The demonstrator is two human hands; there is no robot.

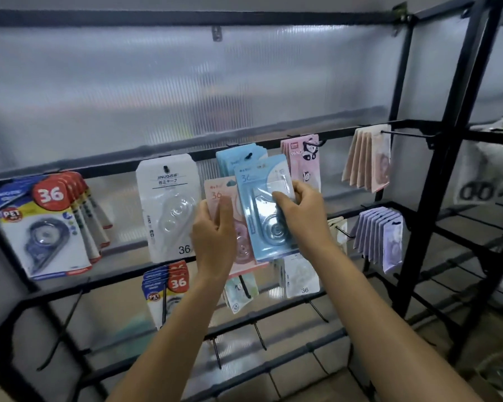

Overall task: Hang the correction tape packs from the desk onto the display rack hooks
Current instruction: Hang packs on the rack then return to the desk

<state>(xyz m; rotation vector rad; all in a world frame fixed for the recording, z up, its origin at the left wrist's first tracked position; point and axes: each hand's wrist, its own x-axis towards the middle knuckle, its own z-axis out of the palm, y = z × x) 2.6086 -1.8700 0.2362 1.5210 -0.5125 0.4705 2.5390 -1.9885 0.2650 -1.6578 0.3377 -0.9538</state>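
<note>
1. Nearest to me, two bare forearms reach up to the rack. The left hand (212,230) has its fingers curled round the edge of a pink pack (218,195), thumb in front. The right hand (298,207) pinches a blue pack (262,210) at its clear blister, fingers clamped on it.
2. Both held packs sit in front of the middle of the rack (436,169). The blue one is just below and overlapping a bunch of blue packs already hung on a hook (248,155). The surface they came from is out of sight.
3. What could go wrong, I'd say: the card's hole is small and the hook tip is half hidden by the hanging blue bunch (238,161), so the blue pack could miss, snag or bend. A pinch on slick plastic may slip and drop it. With both hands full, the pink pack cannot steady anything.
4. Further round: a white pack (169,204) hangs just left, red-and-blue "36" packs (50,224) far left, a pink panda pack (305,161) right, beige packs (366,161) and lilac packs (381,236) beyond.
5. Behind everything stands a ribbed translucent panel (157,97).
</note>
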